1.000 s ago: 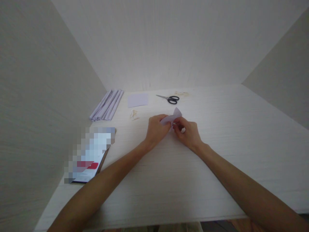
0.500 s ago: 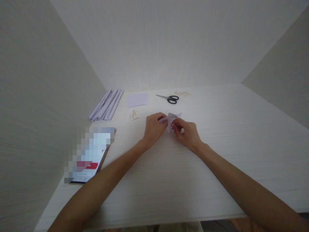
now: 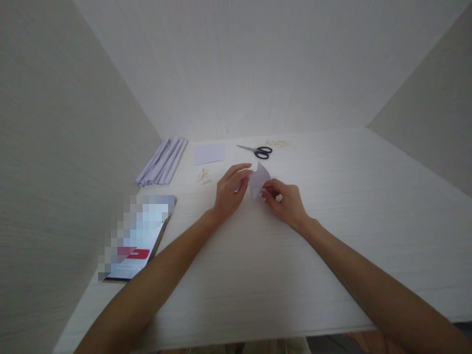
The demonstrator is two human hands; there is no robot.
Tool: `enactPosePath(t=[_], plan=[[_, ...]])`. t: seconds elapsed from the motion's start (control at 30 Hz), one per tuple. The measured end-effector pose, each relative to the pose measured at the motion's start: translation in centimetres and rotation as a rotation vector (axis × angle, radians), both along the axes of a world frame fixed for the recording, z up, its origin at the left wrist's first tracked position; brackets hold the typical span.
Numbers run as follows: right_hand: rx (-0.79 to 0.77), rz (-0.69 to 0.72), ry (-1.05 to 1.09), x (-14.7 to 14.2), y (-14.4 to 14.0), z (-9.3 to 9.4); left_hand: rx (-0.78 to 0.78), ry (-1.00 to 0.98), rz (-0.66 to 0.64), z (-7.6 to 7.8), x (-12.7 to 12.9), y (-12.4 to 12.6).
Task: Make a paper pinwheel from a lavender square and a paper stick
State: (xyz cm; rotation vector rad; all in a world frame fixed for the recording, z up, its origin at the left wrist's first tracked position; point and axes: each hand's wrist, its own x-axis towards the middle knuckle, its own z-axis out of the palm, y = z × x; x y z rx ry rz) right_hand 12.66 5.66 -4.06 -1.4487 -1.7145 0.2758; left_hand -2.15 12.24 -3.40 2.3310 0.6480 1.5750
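Observation:
A small piece of folded, pale lilac paper (image 3: 259,178) stands over the middle of the white table, one pointed corner sticking up. My right hand (image 3: 285,200) pinches its lower right edge between thumb and fingertips. To its left is my left hand (image 3: 231,191), fingers stretched out and apart, the fingertips close to the paper's left side. A bit of lilac shows behind the left thumb. Whether those fingertips touch the paper, I cannot tell.
Scissors (image 3: 258,151) with black handles lie beyond my hands. A flat lilac sheet (image 3: 209,153), small thin sticks (image 3: 203,176) and rolled paper tubes (image 3: 162,162) are at the left. A tablet-like device (image 3: 142,246) rests by my left forearm. Pale scraps (image 3: 276,143) lie behind the scissors.
My left hand has loosened its hold on the paper, moved slightly left and spread its fingers. The paper has turned, its corner now pointing up. My right hand keeps its pinch.

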Motion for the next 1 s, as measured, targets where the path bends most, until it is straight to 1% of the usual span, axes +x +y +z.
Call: enactPosePath(t=[0.1, 0.2, 0.43, 0.63, 0.83, 1.0], plan=[[0.001, 0.007, -0.026, 0.0, 0.0, 0.2, 0.050, 0.006, -0.005, 0.1, 0.1, -0.1], [0.011, 0.008, -0.026, 0.0, 0.0, 0.1, 0.043, -0.030, -0.038, 0.1, 0.2, 0.0], [0.026, 0.003, -0.021, 0.2, 0.1, -0.2, -0.082, -0.004, -0.066, -0.3, 0.3, 0.4], [0.033, -0.004, -0.041, 0.2, 0.1, -0.1, -0.253, -0.015, -0.048, -0.1, 0.4, 0.5], [0.039, -0.006, -0.075, 0.2, 0.0, 0.0, -0.389, -0.006, -0.055, -0.5, 0.4, 0.9], [0.022, -0.011, -0.081, 0.2, 0.0, 0.1, -0.428, 0.010, -0.043, -0.6, 0.4, 0.9]])
